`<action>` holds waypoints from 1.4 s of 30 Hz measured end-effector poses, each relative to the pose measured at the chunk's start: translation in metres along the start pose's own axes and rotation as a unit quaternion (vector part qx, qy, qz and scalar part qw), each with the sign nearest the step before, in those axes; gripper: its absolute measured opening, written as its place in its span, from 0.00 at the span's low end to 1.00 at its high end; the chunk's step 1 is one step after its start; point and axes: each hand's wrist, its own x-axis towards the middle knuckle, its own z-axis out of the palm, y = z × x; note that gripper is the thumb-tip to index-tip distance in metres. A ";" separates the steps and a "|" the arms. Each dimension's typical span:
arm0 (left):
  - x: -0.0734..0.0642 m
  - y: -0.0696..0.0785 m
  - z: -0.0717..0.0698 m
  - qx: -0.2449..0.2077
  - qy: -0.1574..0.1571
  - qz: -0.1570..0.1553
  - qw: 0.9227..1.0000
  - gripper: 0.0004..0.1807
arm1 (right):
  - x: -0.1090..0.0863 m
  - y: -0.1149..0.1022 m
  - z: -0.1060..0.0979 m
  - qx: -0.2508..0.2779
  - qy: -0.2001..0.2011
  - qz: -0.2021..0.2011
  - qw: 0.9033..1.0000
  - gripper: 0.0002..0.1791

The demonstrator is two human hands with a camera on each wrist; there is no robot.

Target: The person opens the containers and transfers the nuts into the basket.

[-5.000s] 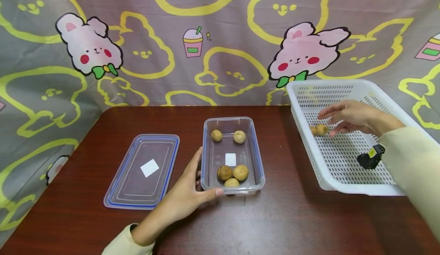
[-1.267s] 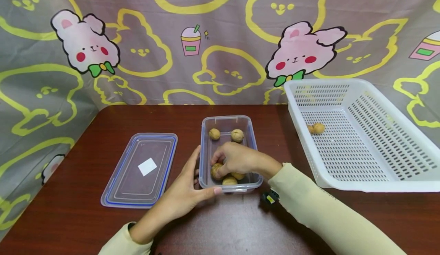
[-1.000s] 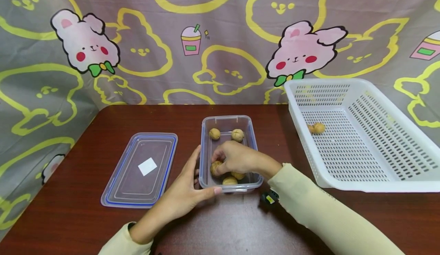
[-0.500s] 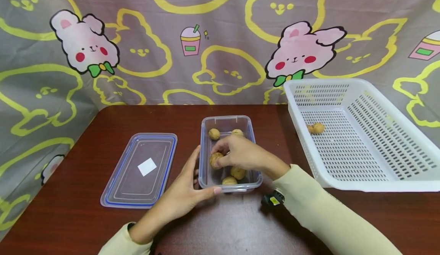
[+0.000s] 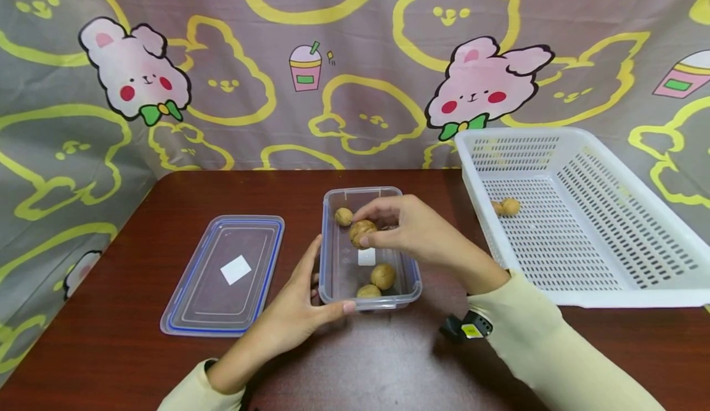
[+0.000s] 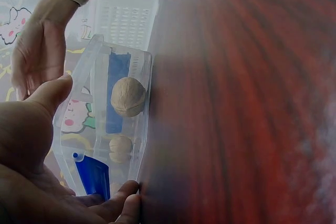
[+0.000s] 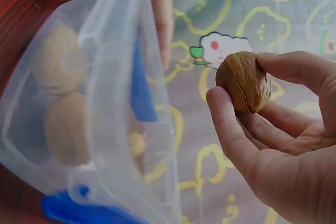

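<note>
My right hand [image 5: 418, 229] pinches a dark-seamed walnut [image 5: 363, 234] between thumb and fingers over the clear plastic box [image 5: 417, 288]. The right wrist view shows this cracked walnut [image 7: 244, 81] up close. With thumb on the front rim and fingers along the left side, my left hand [image 5: 302, 303] grips the box. Inside, two walnuts lie at the front, one a rounder walnut [image 5: 383, 276], and another walnut [image 5: 343, 217] sits at the back left. The back right corner is hidden behind my right hand. Two walnuts [image 5: 510, 206] rest in the white basket [image 5: 488, 226].
Left of the box, a clear lid [image 5: 224, 275] with a blue seal lies flat on the dark red table [image 5: 299, 201]. The white basket stands at the right. A patterned curtain [image 5: 355, 47] hangs behind the table.
The right hand went from the basket to the box, took hold of the dark walnut at the front and lifted it up and back. The left hand keeps its grip on the box.
</note>
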 end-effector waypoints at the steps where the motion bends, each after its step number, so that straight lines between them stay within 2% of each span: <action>1: 0.000 0.000 0.000 0.003 0.002 0.001 1.000 0.67 | -0.002 -0.001 -0.003 -0.002 0.006 -0.005 1.000 0.16; 8: 0.000 0.001 0.001 0.012 0.011 -0.006 1.000 0.67 | -0.018 -0.002 -0.028 0.030 0.025 -0.013 0.999 0.16; 16: 0.000 0.001 0.002 0.017 0.012 -0.004 1.000 0.67 | -0.043 0.001 -0.067 0.067 0.059 0.024 0.996 0.18; 20: -0.001 0.001 0.001 0.016 0.011 -0.004 1.000 0.67 | -0.053 0.014 -0.093 0.097 0.075 0.038 0.992 0.16; 24: -0.002 0.001 0.001 0.015 0.012 -0.003 1.000 0.67 | -0.060 0.032 -0.122 0.163 0.079 0.051 0.982 0.16; 28: -0.002 0.001 0.000 0.012 0.011 -0.001 1.000 0.66 | -0.065 0.047 -0.147 0.205 0.082 0.039 0.975 0.19; 35: -0.002 0.001 0.001 0.012 0.011 0.000 1.000 0.66 | -0.074 0.070 -0.178 0.183 0.122 0.057 0.974 0.20; 42: -0.003 0.001 0.001 0.007 0.012 -0.005 1.000 0.66 | -0.077 0.087 -0.203 0.193 0.116 0.064 0.972 0.21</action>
